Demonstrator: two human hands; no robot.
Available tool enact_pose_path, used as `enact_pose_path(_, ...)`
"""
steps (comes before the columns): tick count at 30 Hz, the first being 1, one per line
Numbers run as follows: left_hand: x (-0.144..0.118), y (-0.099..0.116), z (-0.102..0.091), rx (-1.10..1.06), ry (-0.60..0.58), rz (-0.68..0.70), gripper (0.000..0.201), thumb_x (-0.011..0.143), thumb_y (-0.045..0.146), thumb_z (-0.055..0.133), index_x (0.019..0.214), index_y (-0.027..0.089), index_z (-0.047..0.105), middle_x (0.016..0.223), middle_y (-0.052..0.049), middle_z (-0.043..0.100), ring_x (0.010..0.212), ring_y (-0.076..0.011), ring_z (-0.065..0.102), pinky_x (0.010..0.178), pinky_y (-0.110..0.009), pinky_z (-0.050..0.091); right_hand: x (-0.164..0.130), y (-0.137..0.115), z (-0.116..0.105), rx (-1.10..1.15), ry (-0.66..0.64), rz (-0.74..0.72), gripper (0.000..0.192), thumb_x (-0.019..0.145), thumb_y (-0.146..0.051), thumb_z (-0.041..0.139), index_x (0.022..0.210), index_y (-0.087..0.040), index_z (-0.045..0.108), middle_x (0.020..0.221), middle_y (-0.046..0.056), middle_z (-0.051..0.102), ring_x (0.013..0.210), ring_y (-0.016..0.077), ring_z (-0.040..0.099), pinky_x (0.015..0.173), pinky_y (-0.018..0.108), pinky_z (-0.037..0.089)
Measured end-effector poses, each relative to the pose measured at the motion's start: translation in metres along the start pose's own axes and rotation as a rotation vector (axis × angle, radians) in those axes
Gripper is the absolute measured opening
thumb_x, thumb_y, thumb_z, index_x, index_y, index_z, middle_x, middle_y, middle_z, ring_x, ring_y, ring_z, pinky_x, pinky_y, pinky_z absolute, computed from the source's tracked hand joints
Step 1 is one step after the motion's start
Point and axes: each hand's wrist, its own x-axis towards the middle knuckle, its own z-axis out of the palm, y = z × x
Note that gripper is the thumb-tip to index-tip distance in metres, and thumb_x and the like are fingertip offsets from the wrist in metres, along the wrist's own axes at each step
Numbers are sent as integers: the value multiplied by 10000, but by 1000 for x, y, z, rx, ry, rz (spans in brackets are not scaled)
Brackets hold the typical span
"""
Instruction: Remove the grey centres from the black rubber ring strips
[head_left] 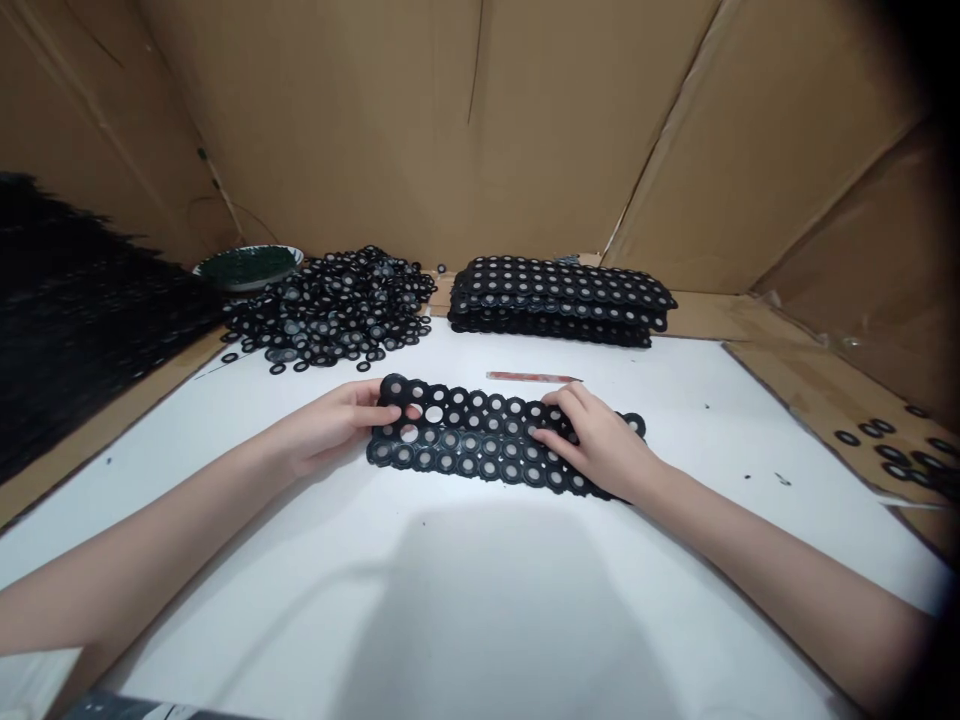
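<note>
Left hand (pixel 330 425) pinching sheet of rings (pixel 480 445) at its end, right hand (pixel 596 440) pressed flat on top to steady it; loose rings (pixel 334 305) piled just beyond.

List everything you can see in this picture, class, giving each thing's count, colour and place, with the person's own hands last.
flat black rubber sheet of joined rings: one, black, centre of table under both hands
stack of black ring sheets: one stack, black, behind it
heap of loose black rings: one heap, black, back left
round white dish: one, white rim, dark green contents, far left
thin reddish stick: one, reddish, between sheet and stack
white table top: one, white
brown cardboard walls: brown, all around
left hand: on sheet's left end
right hand: on sheet's right part
</note>
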Motion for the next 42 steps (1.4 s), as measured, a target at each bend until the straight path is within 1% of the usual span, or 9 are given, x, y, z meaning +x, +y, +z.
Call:
enact_pose_path(7, 0, -1, 2, -61, 5, -20, 116, 715, 227, 597, 810, 169, 631, 880, -69, 627, 781, -181, 590, 703, -306, 472, 1, 3, 1, 103, -36, 69, 239, 838, -386, 393, 988, -210, 456, 978, 81, 531, 894, 226, 530, 750, 371, 448)
enact_pose_path(10, -1, -2, 4, -106, 42, -29, 124, 702, 224, 615, 818, 181, 631, 900, -54, 629, 793, -174, 592, 726, -309, 474, 1, 3, 1, 116, -63, 99, 246, 841, -395, 380, 987, -213, 457, 992, 79, 529, 886, 221, 534, 730, 361, 450)
enact_pose_path(15, -1, -3, 6, -93, 89, -40, 128, 723, 218, 593, 831, 163, 633, 885, -68, 633, 770, -169, 597, 724, -301, 476, 1, 4, 1, 111, -79, 109, 237, 844, -393, 373, 971, -210, 455, 1005, 76, 522, 895, 214, 525, 734, 352, 444)
enact_pose_path(19, -1, -3, 7, -118, 87, -62, 111, 740, 217, 572, 823, 162, 621, 862, -68, 631, 770, -171, 597, 718, -305, 482, 2, 4, 2, 88, -58, 89, 230, 843, -380, 378, 959, -204, 470, 978, 82, 535, 900, 225, 520, 754, 367, 429)
enact_pose_path(23, -2, -3, 11, -144, 127, -84, 80, 741, 224, 565, 775, 161, 600, 807, -54, 617, 724, -161, 594, 659, -292, 489, 2, 4, 2, 45, -21, 137, 232, 846, -377, 361, 922, -200, 490, 941, 81, 553, 883, 231, 522, 760, 377, 414)
enact_pose_path(28, -2, -6, 15, -188, 210, -13, 47, 718, 211, 572, 756, 182, 571, 822, -6, 586, 669, -130, 577, 594, -266, 483, 2, 5, 2, 13, 33, 212, 252, 865, -345, 306, 799, -192, 494, 810, 72, 581, 788, 221, 530, 715, 360, 392)
enact_pose_path(35, 2, -8, 13, -163, 412, 111, 42, 694, 192, 555, 732, 176, 551, 742, 9, 564, 579, -98, 522, 508, -208, 417, 1, 17, 0, 21, 98, 382, 322, 867, -414, 268, 680, -203, 425, 707, 48, 579, 658, 196, 519, 570, 297, 341)
enact_pose_path(38, 3, -8, 12, -166, 501, 181, 23, 694, 177, 549, 716, 177, 540, 702, 21, 562, 561, -82, 490, 532, -197, 403, 2, 21, 0, 90, 114, 436, 350, 863, -430, 263, 640, -202, 407, 668, 38, 567, 614, 181, 503, 546, 285, 327)
enact_pose_path(42, 1, -7, 12, -172, 535, 230, 39, 690, 184, 555, 712, 188, 523, 671, 32, 547, 551, -86, 477, 525, -200, 387, 3, 24, 1, 278, 158, 458, 267, 838, -386, 339, 683, -200, 451, 687, 19, 564, 650, 167, 503, 593, 279, 361)
